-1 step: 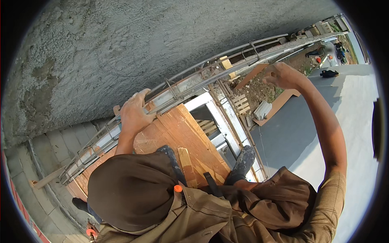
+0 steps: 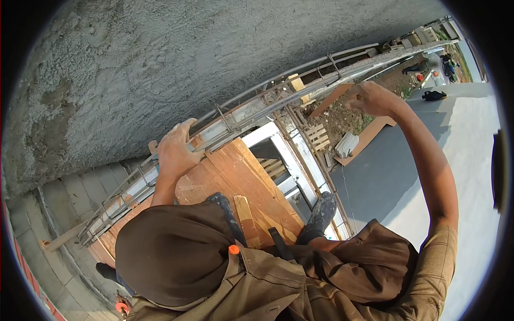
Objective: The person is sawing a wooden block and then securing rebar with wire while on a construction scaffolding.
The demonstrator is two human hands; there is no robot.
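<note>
My left hand point(image 2: 179, 151) lies over the long rebar cage point(image 2: 278, 105) beside the rough grey wall, fingers curled over its bars. Small wood ends, one of them a block point(image 2: 197, 142), show on either side of that hand. Raised out to the right, my right hand point(image 2: 369, 98) has its fingers bent together. Whatever they may hold is hidden. Past its fingertips a brown board point(image 2: 331, 100) shows against the ground below. My boots straddle a gap: one on an orange-brown wooden panel point(image 2: 230, 174), the other point(image 2: 319, 214) by a white frame point(image 2: 286, 152).
A rough plastered wall point(image 2: 176, 59) rises along the far side. A loose wood strip point(image 2: 246, 216) lies on the panel. Far below on the right are a pallet point(image 2: 317, 136), rubble and a grey-and-white surface point(image 2: 396, 171). Paving point(image 2: 69, 198) shows at left.
</note>
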